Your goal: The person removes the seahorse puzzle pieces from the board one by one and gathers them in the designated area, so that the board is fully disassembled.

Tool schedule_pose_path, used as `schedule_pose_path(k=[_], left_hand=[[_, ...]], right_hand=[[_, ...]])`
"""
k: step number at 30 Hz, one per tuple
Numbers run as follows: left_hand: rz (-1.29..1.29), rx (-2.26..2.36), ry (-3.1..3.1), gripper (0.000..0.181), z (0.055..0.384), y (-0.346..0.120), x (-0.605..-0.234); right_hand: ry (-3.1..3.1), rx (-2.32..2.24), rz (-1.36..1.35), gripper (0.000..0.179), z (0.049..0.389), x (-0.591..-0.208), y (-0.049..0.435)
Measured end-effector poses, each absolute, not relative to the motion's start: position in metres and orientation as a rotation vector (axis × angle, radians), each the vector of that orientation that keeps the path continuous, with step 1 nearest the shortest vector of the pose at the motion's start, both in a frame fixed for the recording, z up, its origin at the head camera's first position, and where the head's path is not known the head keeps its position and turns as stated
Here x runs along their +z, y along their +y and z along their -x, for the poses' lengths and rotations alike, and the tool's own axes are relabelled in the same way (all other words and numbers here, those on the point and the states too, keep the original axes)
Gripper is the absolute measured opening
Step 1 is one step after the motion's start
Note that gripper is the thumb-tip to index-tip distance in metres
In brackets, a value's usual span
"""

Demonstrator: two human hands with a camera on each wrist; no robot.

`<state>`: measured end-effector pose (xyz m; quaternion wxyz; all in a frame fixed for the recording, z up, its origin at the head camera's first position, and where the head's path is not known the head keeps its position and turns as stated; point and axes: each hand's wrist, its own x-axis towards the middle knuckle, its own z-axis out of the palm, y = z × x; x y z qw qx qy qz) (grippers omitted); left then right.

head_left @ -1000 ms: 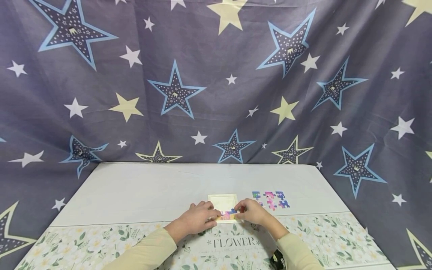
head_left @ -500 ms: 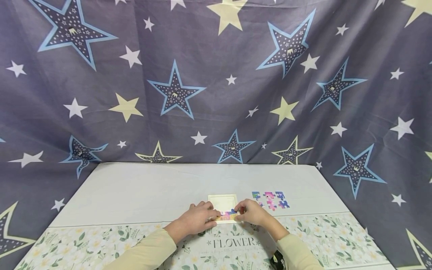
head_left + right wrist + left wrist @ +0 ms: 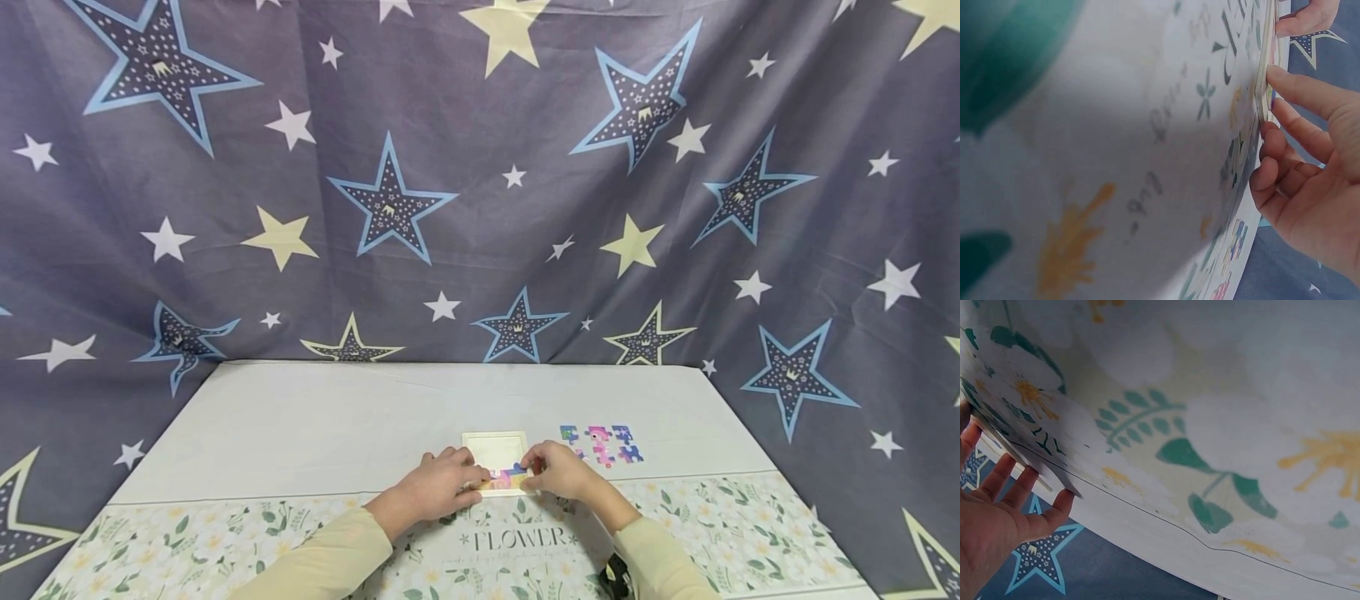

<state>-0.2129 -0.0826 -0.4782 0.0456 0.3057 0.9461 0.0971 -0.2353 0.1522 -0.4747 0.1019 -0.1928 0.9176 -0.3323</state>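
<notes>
A cream puzzle frame [image 3: 495,435] lies in front of me, with a row of colourful jigsaw pieces [image 3: 506,479] along its near side. My left hand [image 3: 433,486] rests at the frame's left edge, its fingertips reaching over the rim to the pieces. In the left wrist view its fingers [image 3: 1019,484] spread loosely along that edge. My right hand [image 3: 561,472] pinches a jigsaw piece at the near right corner between thumb and index finger. The right wrist view has the thumb [image 3: 1297,87] at the rim and the other fingers curled below; the piece is mostly hidden.
Right of the frame, several loose jigsaw pieces [image 3: 601,442] lie in short columns, partly behind my right hand. A floral cloth strip [image 3: 720,521] printed FLOWER covers the near part of the white table [image 3: 337,425]. A starry curtain [image 3: 465,208] hangs behind.
The piece at the near right corner has shifted slightly in the frame, and the right fingertips moved a little with it. My left hand has stayed put.
</notes>
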Motion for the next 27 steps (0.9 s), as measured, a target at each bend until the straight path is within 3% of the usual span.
schedule_pose_path(k=[27], left_hand=[[-0.933, 0.294, 2.894, 0.035, 0.2123, -0.0824, -0.4778]], right_hand=[[2.71, -0.977, 0.568, 0.022, 0.2368, -0.473, 0.1497]])
